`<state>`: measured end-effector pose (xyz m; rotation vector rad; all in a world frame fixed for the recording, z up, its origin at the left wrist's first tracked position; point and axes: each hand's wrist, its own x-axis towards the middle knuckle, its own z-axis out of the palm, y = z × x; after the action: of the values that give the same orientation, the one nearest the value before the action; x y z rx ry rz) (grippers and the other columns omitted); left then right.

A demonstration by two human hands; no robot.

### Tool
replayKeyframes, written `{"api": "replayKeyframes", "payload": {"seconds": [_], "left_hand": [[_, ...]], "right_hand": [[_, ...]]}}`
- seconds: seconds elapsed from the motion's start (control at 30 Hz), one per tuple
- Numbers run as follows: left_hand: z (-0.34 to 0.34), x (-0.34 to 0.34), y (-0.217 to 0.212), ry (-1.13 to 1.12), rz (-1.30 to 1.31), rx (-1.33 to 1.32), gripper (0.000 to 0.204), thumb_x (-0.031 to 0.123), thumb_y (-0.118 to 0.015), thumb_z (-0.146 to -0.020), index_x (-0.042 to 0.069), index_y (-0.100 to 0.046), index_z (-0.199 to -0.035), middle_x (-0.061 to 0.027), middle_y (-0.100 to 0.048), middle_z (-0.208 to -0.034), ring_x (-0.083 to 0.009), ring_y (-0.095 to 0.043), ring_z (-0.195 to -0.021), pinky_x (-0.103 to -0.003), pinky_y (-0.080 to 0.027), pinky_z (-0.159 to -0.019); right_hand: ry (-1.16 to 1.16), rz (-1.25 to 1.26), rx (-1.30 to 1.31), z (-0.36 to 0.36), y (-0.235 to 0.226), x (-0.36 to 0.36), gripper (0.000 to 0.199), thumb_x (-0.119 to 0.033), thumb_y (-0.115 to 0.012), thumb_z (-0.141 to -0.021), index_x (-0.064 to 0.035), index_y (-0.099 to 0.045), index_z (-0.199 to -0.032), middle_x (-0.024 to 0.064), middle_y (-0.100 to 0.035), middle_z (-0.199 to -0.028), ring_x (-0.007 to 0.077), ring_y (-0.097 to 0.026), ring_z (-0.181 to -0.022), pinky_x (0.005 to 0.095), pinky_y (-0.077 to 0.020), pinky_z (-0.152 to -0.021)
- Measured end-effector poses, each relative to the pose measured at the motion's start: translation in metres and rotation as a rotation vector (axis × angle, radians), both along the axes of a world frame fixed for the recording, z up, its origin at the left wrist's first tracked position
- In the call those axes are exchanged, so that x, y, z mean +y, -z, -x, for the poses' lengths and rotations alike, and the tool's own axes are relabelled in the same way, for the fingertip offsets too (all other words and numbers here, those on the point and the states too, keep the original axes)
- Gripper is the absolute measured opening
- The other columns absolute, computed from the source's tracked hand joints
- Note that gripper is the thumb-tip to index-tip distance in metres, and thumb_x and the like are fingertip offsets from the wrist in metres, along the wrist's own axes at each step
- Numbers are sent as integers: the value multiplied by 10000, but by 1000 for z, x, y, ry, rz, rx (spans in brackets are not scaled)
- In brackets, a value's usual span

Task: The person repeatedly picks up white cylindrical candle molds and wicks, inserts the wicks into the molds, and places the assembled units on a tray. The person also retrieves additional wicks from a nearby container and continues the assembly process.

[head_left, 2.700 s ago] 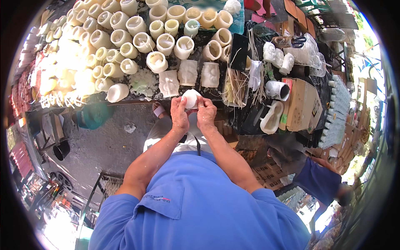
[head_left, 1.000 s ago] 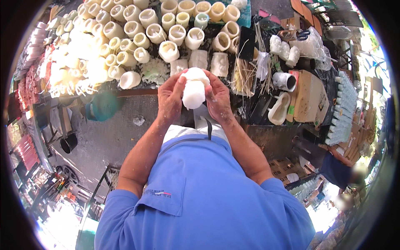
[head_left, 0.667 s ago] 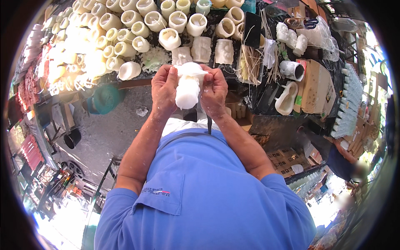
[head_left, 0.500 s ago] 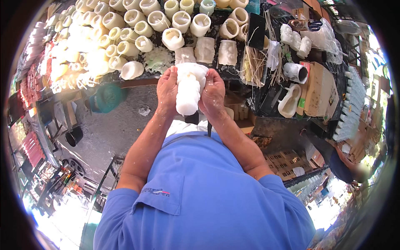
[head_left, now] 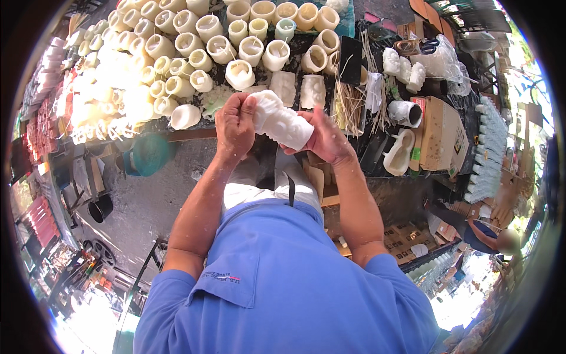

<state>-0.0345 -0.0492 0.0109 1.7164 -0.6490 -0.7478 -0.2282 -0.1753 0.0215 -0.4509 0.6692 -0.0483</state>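
Note:
A white carved candle (head_left: 282,121), its surface covered in raised relief, is held in the air between both hands at the table's near edge. It lies tilted, its upper end to the left and its lower end to the right. My left hand (head_left: 234,125) is closed at the upper left end, thumb and fingers pressed together. My right hand (head_left: 328,139) grips the lower right end, thumb above and fingertips beneath. Just beyond, two similar relief candles (head_left: 312,91) stand on the dark table.
Many cream wax cylinders with wicks (head_left: 240,75) crowd the table's left and middle. To the right are a bundle of dry stalks (head_left: 350,105), a black slab (head_left: 349,59), a cardboard box (head_left: 443,134) and a white shoe-shaped piece (head_left: 400,152). Another person (head_left: 480,235) is at far right.
The candle has turned from pointing toward me to slanting down right. My right hand has moved right and lower onto its end; my left hand has shifted slightly left.

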Motion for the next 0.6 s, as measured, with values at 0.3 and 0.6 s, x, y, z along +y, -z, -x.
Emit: {"api": "replayKeyframes", "payload": {"seconds": [0.3,0.6], "left_hand": [[-24,24,-15,225,-139,112,399,200,-823,-924,-3,-620,-1200,-78,-716,-1058,-138,-658,-961,-291,-541,-848],[-118,40,-14,-159,-25,-131,320,225,-798,-965,0,-626,-1113,-57,-703,-992,-118,-635,-865,-273,-529,-803]], "right_hand": [[-347,680,226,-21,-28,26,664,-230,-971,-657,4,-694,-1214,52,-741,-1038,139,-680,-927,299,-526,-883],[77,148,-145,27,1,26,705,-362,-810,-855,43,-577,-1383,152,-708,-1225,253,-709,-1060,387,-570,-963]]}}
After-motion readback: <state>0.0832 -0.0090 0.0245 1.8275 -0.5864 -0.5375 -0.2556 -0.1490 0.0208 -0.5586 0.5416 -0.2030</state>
